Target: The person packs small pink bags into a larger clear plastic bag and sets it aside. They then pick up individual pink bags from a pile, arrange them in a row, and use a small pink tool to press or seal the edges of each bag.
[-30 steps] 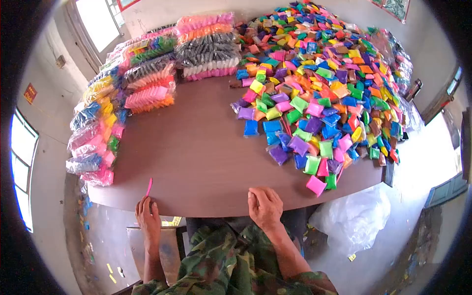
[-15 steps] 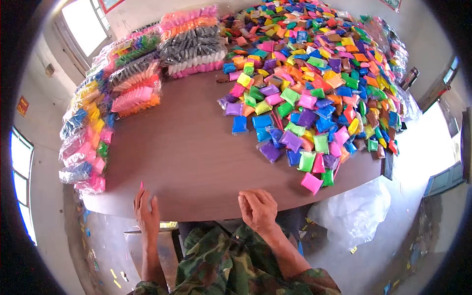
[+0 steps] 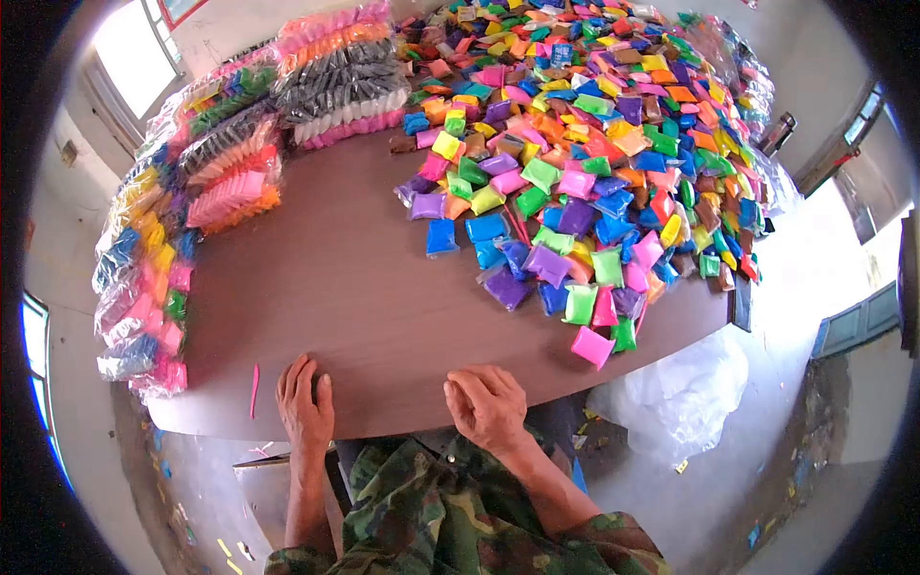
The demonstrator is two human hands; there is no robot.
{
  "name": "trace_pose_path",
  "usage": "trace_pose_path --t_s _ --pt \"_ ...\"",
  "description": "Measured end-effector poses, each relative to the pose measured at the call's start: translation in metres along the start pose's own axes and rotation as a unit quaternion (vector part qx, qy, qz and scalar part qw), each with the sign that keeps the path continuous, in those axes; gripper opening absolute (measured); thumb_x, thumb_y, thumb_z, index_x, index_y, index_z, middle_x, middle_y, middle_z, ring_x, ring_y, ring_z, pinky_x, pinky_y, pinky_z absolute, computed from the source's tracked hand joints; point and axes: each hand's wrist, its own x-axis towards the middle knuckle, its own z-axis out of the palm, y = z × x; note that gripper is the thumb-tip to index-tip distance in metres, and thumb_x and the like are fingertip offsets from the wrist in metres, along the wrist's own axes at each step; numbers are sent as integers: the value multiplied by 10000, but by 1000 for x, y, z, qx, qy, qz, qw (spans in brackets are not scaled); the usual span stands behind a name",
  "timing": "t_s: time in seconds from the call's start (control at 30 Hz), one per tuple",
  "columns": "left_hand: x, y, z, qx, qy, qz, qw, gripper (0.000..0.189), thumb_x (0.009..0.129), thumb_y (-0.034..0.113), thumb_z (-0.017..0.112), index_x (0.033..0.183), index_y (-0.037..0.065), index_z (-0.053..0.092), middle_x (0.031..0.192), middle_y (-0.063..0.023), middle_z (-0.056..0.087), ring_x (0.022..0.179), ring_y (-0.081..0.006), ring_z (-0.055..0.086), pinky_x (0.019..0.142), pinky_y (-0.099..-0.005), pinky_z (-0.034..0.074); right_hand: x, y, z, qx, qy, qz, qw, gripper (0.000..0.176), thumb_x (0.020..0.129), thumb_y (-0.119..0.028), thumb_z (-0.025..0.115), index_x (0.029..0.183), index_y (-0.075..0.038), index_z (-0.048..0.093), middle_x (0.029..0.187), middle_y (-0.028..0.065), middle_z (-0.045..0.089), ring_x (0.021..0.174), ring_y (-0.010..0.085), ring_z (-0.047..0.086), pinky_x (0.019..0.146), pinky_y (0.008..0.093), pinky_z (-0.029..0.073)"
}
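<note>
The slim pink strip lies on the brown counter, just to the left of the fingers of the left hand and apart from them; it points away from the person, near the counter's front edge. The left fingers are stretched forward over the counter, with a narrow gap between them and the thumb; the right hand rests at the same edge, its fingers loosely curled in towards the thumb, and whether they enclose anything I cannot tell.

Ahead and to the right of the right fingers spreads a large heap of small coloured packets; the pink packet and the green packet beside it lie at its near end. Well ahead of the left fingers stand clear-wrapped bundles in pink, orange, black and white; more wrapped bundles line the counter's left side, beyond the strip.

Far ahead of the right fingers, a blue packet in the heap bears pale marks like print, too small to read; I can make out no brand. Below the counter, to the right of the right hand, sits a whitish plastic bag.
</note>
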Motion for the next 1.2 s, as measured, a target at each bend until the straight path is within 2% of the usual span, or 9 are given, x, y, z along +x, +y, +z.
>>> trace_pose_path --t_s 0.17,0.37,0.47,0.7,0.77,0.87,0.97,1.07,1.2 --pt "1 4 -5 -2 -5 -4 1000 328 1050 217 678 1291 -4 712 1445 -176 666 1367 -405 581 1170 -525 439 1 -1 1 -2 3 -3 1000 133 890 -76 810 1011 -79 754 953 75 758 845 285 735 757 383 570" --pt "1 5 -6 2 -2 6 1000 335 1060 219 664 1298 -13 706 1446 -193 665 1365 -418 584 1173 -527 438 -2 2 1 -13 -9 -6 1000 160 929 -146 813 1064 -105 736 988 70 764 885 275 739 783 384 569" --pt "1 3 -2 2 15 15 1000 313 1038 198 695 1282 3 716 1417 -169 682 1338 -407 598 1150 -520 454 -2 -1 0 3 4 3 1000 169 864 -63 828 1017 -80 759 947 80 758 836 289 733 743 382 571" --pt "1 0 0 5 12 6 1000 298 1032 185 705 1277 15 723 1402 -161 693 1321 -401 610 1132 -516 468 -1 0 0 3 8 -2 1000 199 850 -61 838 1030 -84 754 956 80 757 828 287 731 735 385 570" --pt "1 1 0 -1 4 1 1000 310 1053 192 670 1292 1 717 1408 -180 689 1330 -405 607 1151 -513 460 -1 -1 -1 8 13 -3 1000 206 845 -59 841 1029 -83 752 960 80 758 828 286 731 729 387 569" --pt "2 2 -1 -2 -1 -3 1000 314 1060 193 658 1298 -4 715 1414 -190 686 1338 -407 604 1163 -511 454 -5 3 0 5 -9 2 1000 175 931 -156 811 1078 -106 729 1011 65 758 898 271 733 772 388 563" --pt "1 6 -2 10 3 -5 1000 311 1058 191 661 1296 0 717 1412 -189 688 1342 -408 604 1164 -512 453 -2 1 -2 8 -16 4 1000 168 932 -150 806 1071 -104 723 1010 67 757 904 272 734 774 389 566" --pt "1 1 -1 6 9 -7 1000 310 1049 201 684 1288 6 719 1411 -174 690 1336 -409 602 1146 -520 461 2 -3 -3 5 -4 5 1000 200 844 -69 839 1024 -80 751 962 74 759 831 290 730 738 392 576" --pt "0 1 -1 -7 15 5 1000 306 1046 200 692 1284 11 720 1406 -167 693 1327 -410 603 1133 -525 468 -1 -1 -1 3 -1 1 1000 199 846 -77 840 1025 -84 754 963 72 760 841 290 732 749 394 575"
